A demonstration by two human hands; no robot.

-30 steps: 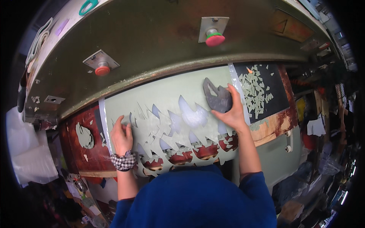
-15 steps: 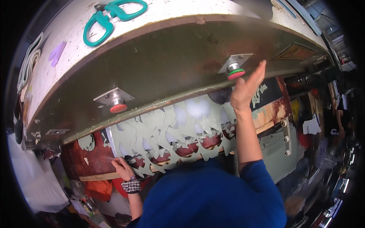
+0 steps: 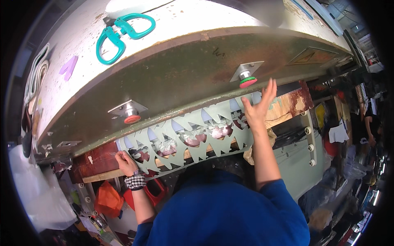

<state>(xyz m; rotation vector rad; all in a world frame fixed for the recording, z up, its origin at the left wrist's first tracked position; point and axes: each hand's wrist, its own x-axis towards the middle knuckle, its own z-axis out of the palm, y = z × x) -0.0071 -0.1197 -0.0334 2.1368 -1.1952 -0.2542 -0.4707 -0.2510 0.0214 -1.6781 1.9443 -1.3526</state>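
The pale-green sheet [image 3: 191,118] had shifted toward the body, suggesting repositioning, with the right hand [image 3: 259,110] splayed and the left hand [image 3: 126,165] at its edge (grip not discernible).

The far edge of the pale green cut-out sheet [image 3: 245,139] is hidden under a green metal beam [image 3: 184,71]. The left hand [image 3: 126,164] covers part of the sheet's left end; its curled fingertips are too unclear to show whether they pinch it. The right hand [image 3: 259,110] is spread and hides part of the right end; whether it touches the sheet cannot be told. Above, teal-handled scissors [image 3: 115,37] have their blade tips out of sight beside a white item [image 3: 131,5] cropped by the upper edge. A grey shape [image 3: 269,12] nearby is blurred. The blue shirt [image 3: 230,209] runs off below.
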